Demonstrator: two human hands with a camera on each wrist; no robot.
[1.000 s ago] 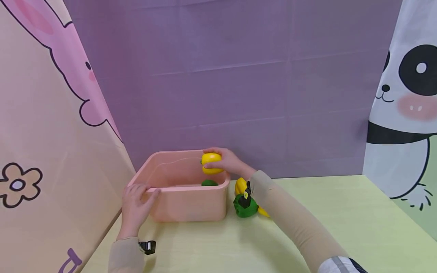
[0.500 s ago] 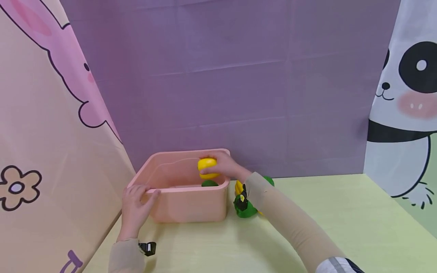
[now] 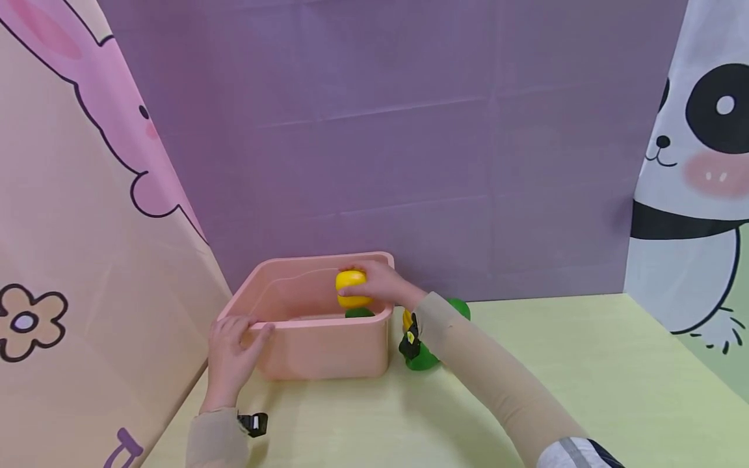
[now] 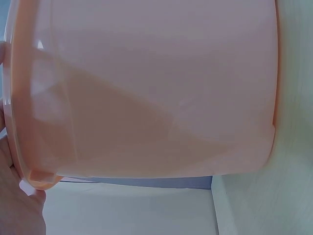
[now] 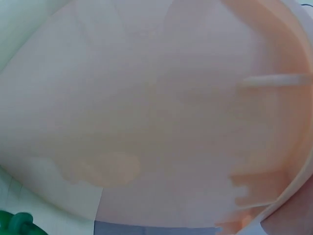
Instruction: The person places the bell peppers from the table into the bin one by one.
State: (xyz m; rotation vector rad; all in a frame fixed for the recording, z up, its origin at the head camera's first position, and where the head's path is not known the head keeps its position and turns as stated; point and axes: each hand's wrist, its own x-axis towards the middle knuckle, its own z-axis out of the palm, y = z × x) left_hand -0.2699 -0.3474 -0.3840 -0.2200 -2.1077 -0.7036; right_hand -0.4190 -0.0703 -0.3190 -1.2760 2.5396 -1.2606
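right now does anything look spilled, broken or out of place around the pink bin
Nothing stands out: the pink bin sits upright and the yellow pepper in the right hand looks undamaged. The vegetables beside the bin are partly hidden, so I can't judge those.

The head view is bright, with soft shadows on the table (image 3: 328, 422). Both wrist views look dimmer and hazy; the left shows a shadow and tiny shine on the pink bin (image 4: 161, 88).

No lettering, brand or number legible. Right-wrist camera (image 3: 409, 348), black: yellow mark (image 3: 411, 337), too small to read. Left-wrist camera (image 3: 249, 426), black: pale patch (image 3: 255, 422), unreadable. Pink box (image 3: 324, 352), near side: nothing legible.
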